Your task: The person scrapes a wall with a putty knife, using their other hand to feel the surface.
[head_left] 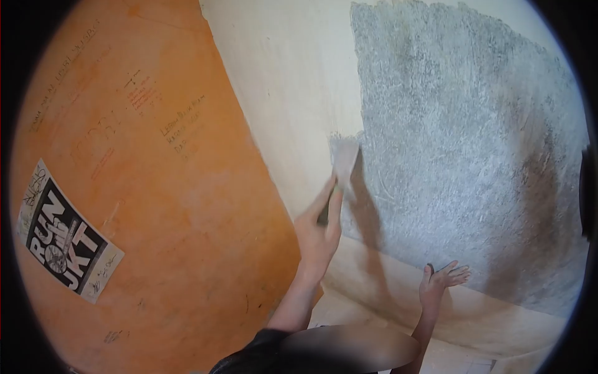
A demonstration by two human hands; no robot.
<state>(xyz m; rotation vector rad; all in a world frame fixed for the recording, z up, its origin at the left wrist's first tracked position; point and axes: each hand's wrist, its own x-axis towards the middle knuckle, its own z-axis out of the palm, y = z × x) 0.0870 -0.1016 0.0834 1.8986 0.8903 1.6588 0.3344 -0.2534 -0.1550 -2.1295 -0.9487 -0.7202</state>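
My left hand (319, 234) is wrapped round the dark handle of a putty knife (345, 159). Its wide blade points up, with the edge against the cream-painted strip of wall (293, 118). Flakes and a rough grey mark show along that edge, beside the border of the bare grey patch (448, 124). Lower right, my right hand (443, 278) holds nothing, fingers stretched out and pointing right, close to the bottom border of the grey patch. A small dark spot shows by its thumb.
An orange wall (174, 218) with handwriting fills the left side. A black-and-white sticker (68, 240) is stuck on it. Below the grey patch runs a cream band (398, 274). Shadows fall across the grey surface, and a blurred oval covers the bottom middle.
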